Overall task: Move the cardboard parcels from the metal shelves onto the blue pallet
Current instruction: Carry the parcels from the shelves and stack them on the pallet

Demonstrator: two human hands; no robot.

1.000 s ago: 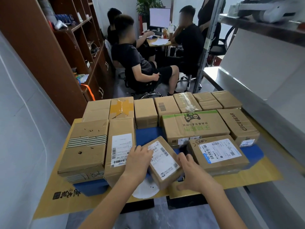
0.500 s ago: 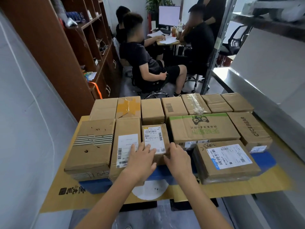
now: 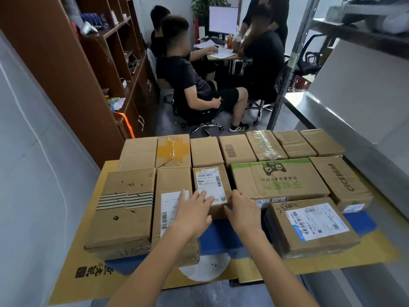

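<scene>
Looked down, in an office, on a blue pallet (image 3: 223, 234) with yellow cardboard (image 3: 73, 273) showing round its edges. Had the left fingers (image 3: 203, 197) straight and spread, lying flat on the white label of a small parcel (image 3: 208, 178). Had the right fingers (image 3: 235, 194) loosely bent against that parcel's near right corner, curled round nothing. Brought the left hand (image 3: 194, 211) and the right hand (image 3: 243, 211) in side by side from the near edge, forearms bare.

Found the small parcel lying flat on the pallet in the middle row, just beside a tall labelled box (image 3: 172, 185) on its left and a green-printed box (image 3: 278, 187) on its right. Saw a box with striped tape (image 3: 124, 209) at the near left, a flat labelled box (image 3: 309, 227) at the near right, a box printed CECEBEAR (image 3: 340, 180) at the far right, and a row of brown boxes (image 3: 205, 151) along the far edge.

Had the metal shelves (image 3: 321, 111) on the right and a wooden bookcase (image 3: 66, 69) on the left. Saw people (image 3: 183, 80) seated round a desk with a monitor (image 3: 223, 19) far behind.
</scene>
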